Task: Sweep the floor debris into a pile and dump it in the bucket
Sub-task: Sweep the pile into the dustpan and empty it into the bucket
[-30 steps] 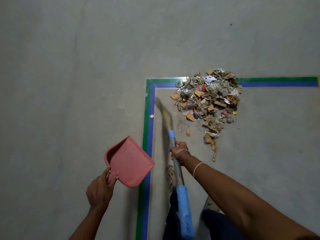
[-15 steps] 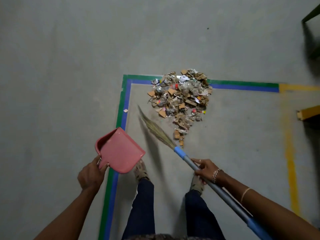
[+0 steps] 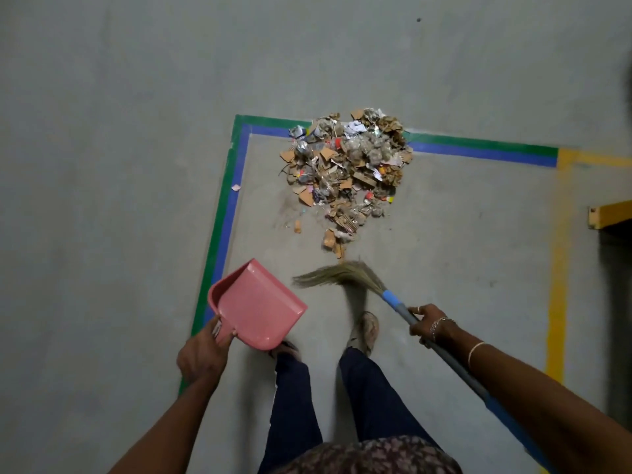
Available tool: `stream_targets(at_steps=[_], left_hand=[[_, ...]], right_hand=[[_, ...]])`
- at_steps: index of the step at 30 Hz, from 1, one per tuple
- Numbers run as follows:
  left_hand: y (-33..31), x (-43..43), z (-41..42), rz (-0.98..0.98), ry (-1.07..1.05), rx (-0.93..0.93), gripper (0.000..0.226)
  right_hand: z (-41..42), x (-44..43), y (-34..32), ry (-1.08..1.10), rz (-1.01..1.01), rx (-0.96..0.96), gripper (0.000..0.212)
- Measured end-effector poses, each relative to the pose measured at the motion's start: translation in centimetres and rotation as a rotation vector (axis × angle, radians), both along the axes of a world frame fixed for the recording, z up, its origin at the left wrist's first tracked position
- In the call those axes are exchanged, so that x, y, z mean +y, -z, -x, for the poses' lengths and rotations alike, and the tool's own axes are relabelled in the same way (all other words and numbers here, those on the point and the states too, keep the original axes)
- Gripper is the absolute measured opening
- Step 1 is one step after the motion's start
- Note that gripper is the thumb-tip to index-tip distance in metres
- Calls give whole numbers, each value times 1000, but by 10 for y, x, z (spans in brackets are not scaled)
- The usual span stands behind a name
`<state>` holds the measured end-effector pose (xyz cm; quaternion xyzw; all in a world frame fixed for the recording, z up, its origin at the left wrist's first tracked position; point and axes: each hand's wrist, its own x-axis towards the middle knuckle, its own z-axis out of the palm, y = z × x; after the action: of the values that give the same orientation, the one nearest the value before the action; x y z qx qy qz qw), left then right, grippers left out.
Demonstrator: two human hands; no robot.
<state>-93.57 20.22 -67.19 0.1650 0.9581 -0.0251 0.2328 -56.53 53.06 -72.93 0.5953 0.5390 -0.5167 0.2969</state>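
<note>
The debris pile (image 3: 345, 172) is noted just beyond the broom (image 3: 338, 275), clamped in fingers of the right hand (image 3: 429, 325); the dustpan (image 3: 256, 302) is gripped by the left hand (image 3: 201, 354).

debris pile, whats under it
The pile lies on the grey floor, and its far edge covers a stretch of the green and blue tape. Anything buried in the heap is hidden.

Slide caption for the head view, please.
Left hand holds pink dustpan, right hand grips broom near debris pile at taped corner.
</note>
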Motion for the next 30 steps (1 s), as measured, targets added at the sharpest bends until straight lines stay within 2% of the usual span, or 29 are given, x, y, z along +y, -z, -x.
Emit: stream_targets(at_steps=[4,10,15,19,26,30], left_hand=[[-8,-1,-9,-23,-71,-1,61],[-25,10,-14,-90,-120,63,60],[-24,18,-2,-115,-124,42,61],[-18,14,14,-94,-138,22,62],[-17,-1,61,-91,-204,17,58],[-11,-21,104,-88,-210,29,54]], right_hand=[[20,8,3,27,-35,69,72],[46,12,-10,236,-112,215,70],[71,14,-38,402,70,310,67],[99,-11,-58,431,244,354,62],[221,-57,-63,463,365,419,59],[316,-66,-31,457,372,417,38]])
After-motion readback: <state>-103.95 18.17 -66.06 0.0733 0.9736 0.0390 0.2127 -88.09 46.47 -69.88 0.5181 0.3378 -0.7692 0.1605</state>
